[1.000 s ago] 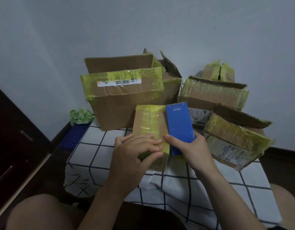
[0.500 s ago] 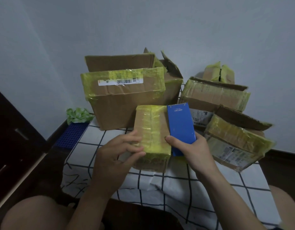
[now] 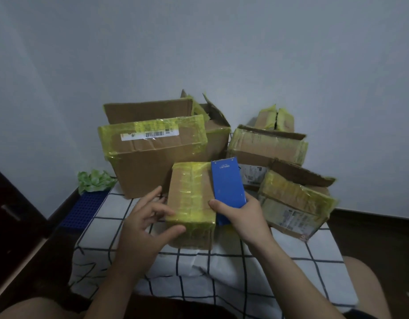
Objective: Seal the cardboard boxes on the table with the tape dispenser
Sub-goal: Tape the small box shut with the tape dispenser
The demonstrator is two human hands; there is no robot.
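Left hand (image 3: 141, 222) looser against box (image 3: 189, 194)

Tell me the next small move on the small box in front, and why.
Probably close the left hand on the small box to steady it. That hand is open at the box's left side, while the right hand holds the tape dispenser against its right edge, and yellow tape runs along the top, so the dispenser likely needs pulling clear.
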